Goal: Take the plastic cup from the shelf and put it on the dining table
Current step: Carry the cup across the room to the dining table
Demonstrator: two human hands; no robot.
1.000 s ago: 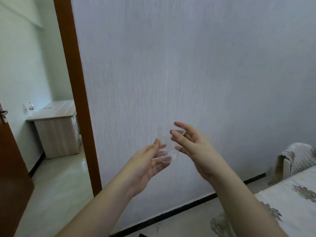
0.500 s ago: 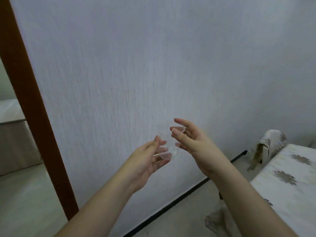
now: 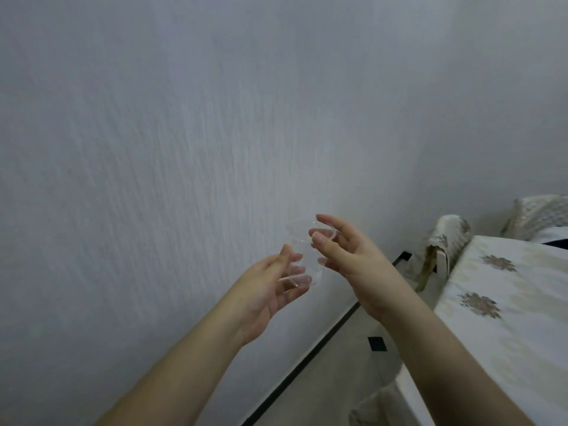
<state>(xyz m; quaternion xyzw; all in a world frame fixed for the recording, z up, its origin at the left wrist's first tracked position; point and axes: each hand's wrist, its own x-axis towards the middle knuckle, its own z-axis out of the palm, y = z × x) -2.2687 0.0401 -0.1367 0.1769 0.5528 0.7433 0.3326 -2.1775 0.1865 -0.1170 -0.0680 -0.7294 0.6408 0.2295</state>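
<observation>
Clear plastic cup (image 3: 302, 250): held in the air between both hands, in front of a pale textured wall (image 3: 215, 133). Left hand (image 3: 270, 287): grip closed on the cup's lower part. Right hand (image 3: 347, 253): fingertips (image 3: 318, 239) on the cup's rim. Desk (image 3: 507, 302): at right under a floral cloth, well apart from the cup. Covered chair (image 3: 445, 241): at the desk's far end.

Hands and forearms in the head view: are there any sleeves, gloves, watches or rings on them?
Nothing worn shows. The left hand and right hand are ungloved, with no rings visible on the fingers, and both forearms are uncovered down to the frame's edge, with no sleeve, watch or band. Fingernails look short and unpainted.
</observation>
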